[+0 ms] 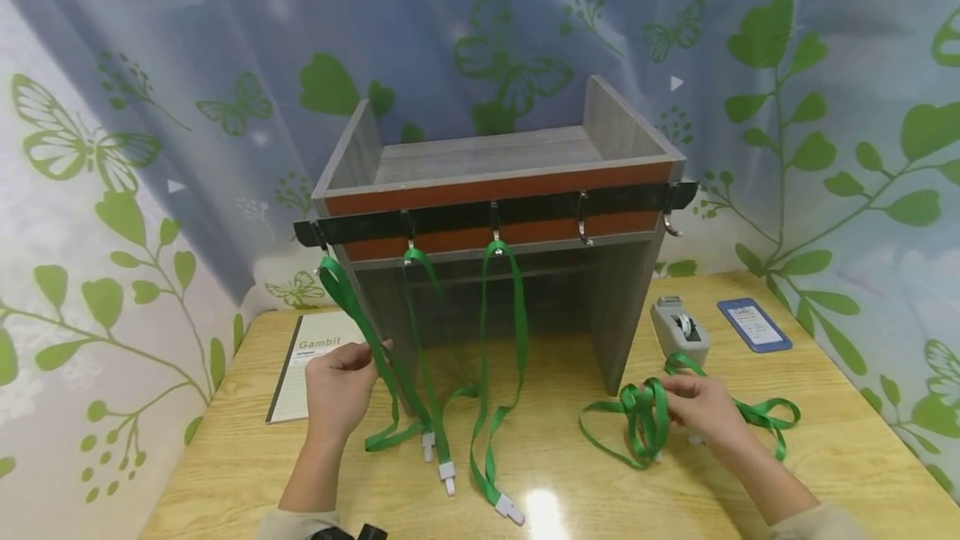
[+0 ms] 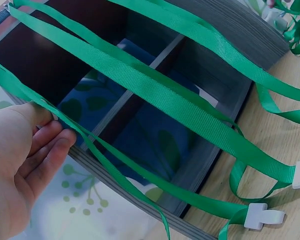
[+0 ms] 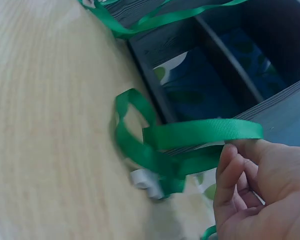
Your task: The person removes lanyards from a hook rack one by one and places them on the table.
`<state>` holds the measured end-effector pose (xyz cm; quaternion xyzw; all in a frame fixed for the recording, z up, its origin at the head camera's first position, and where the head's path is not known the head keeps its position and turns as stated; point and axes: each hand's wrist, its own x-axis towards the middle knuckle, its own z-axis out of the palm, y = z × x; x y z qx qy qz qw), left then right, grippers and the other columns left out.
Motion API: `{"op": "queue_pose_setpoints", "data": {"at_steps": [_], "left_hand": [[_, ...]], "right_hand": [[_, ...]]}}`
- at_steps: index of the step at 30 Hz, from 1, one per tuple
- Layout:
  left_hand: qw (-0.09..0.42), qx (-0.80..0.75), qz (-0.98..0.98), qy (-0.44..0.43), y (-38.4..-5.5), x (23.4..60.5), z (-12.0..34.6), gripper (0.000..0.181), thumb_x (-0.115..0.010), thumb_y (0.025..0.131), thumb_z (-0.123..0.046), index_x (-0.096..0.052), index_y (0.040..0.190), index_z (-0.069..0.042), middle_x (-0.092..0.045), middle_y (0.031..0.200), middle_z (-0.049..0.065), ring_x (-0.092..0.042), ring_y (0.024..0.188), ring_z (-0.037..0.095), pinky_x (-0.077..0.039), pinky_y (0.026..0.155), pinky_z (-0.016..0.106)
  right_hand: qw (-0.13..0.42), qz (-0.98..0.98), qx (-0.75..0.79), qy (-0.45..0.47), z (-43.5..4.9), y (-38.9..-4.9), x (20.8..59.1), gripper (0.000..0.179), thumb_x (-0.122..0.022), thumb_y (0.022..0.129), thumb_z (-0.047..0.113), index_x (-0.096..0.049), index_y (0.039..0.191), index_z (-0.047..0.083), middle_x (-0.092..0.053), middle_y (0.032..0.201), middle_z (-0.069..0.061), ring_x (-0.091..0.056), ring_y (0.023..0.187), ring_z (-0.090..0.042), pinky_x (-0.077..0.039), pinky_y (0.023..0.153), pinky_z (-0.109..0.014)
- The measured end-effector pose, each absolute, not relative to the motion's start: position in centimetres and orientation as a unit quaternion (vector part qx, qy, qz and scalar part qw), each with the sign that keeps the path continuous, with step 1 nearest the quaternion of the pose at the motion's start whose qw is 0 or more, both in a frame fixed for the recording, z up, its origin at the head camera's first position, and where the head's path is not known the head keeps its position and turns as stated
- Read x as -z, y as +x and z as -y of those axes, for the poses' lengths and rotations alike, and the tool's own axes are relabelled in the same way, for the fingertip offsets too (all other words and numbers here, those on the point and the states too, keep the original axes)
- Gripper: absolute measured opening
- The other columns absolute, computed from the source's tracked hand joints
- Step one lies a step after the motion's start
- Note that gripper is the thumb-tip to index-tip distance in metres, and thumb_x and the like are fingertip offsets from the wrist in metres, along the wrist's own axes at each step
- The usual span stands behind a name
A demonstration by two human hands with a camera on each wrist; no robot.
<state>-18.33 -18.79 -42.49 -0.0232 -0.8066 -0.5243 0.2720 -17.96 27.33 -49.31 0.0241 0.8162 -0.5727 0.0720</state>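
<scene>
The right hand pinches a looped green ribbon lanyard, apparently gathering it, a lift toward the silver metal hook above-left of this grip probably called for next; the left hand, beside a hanging green ribbon lanyard, pinches indeterminably; rightward, a blue plastic holder contains a white card.

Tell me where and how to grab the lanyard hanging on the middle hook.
Pinch both strands of the lanyard together just below the middle hook, coming from the front. The strands draw together there and spread apart lower down, so one pinch should catch both; the gray shelf unit stands behind, leaving the front likely easiest.
</scene>
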Motion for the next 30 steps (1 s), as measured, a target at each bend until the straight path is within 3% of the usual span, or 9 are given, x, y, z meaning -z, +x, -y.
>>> {"op": "queue_pose_setpoints", "data": {"at_steps": [7,11,19,30], "left_hand": [[0.269,0.521,0.809,-0.036,-18.6,42.6,18.6,0.011,-0.08,0.085,-0.011,-0.078,0.079,-0.002,-0.074,0.07,0.014,-0.062,0.054,0.001,-0.049,0.05,0.016],[0.266,0.514,0.815,-0.017,-18.4,42.5,18.6,0.011,-0.08,0.084,-0.01,-0.079,0.083,0.0,-0.075,0.073,0.016,-0.064,0.059,-0.002,-0.052,0.055,0.015],[0.279,0.529,0.801,-0.024,-18.5,42.6,18.8,0.007,-0.082,0.082,-0.006,-0.079,0.082,0.0,-0.074,0.071,0.015,-0.063,0.056,-0.001,-0.049,0.051,0.015],[0.262,0.542,0.798,-0.034,-18.2,42.5,18.9,0.009,-0.08,0.085,-0.013,-0.08,0.084,-0.005,-0.076,0.074,0.012,-0.066,0.06,0.001,-0.051,0.054,0.016]], "right_hand": [[0.065,-0.834,0.546,0.036,-27.1,-18.2,50.8,0.03,-0.066,0.096,0.015,-0.068,0.113,-0.009,-0.066,0.068,0.001,-0.056,0.058,-0.007,-0.048,0.055,-0.022],[0.067,-0.833,0.546,0.056,-26.4,-17.8,51.8,0.027,-0.066,0.096,0.013,-0.07,0.112,-0.008,-0.068,0.071,0.0,-0.056,0.058,-0.008,-0.049,0.057,-0.021],[0.063,-0.83,0.551,0.055,-25.7,-17.6,52.1,0.028,-0.068,0.094,0.011,-0.07,0.112,-0.01,-0.07,0.072,-0.005,-0.058,0.059,-0.01,-0.05,0.058,-0.023],[0.097,-0.821,0.561,0.044,-26.3,-17.3,51.3,0.041,-0.067,0.096,0.017,-0.061,0.126,-0.011,-0.071,0.078,-0.006,-0.061,0.065,-0.013,-0.053,0.064,-0.025]]}}
